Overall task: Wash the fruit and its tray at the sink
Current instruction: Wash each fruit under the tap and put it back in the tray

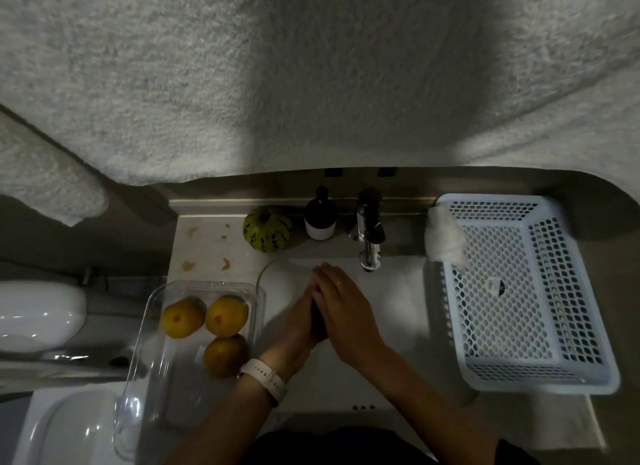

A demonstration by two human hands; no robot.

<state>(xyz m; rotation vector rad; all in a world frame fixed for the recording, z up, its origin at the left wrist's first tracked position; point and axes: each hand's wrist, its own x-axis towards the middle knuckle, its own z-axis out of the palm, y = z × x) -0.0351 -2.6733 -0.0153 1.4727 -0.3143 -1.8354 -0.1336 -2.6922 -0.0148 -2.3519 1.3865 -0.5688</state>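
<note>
Taking the sink [398, 291] as my landmark, a toilet [38, 312] sits far to its left, off the counter. Just left of the sink, a clear tray [145, 326] rests on the counter, overhanging its near edge, and three yellow fruit [227, 315] lie together in its far half, touching one another. Beyond the tray, at the sink's back-left corner, a green striped gourd [266, 229] stands on the counter, and a dark bottle [320, 218] stands just right of it, behind the sink. Over the basin my left hand [301, 322], a white watch [265, 378] on its wrist, presses palm to palm against my right hand [341, 308]; both are flat with fingers together, holding nothing that I can see, the right lying partly over the left. The tap [370, 236] rises at the sink's back edge, its spout ending just beyond my fingertips [325, 268]; I cannot tell whether water runs. Right of the sink sits a white mesh basket [519, 291], with a white cloth [445, 237] draped over its near-left rim by the tap.
</note>
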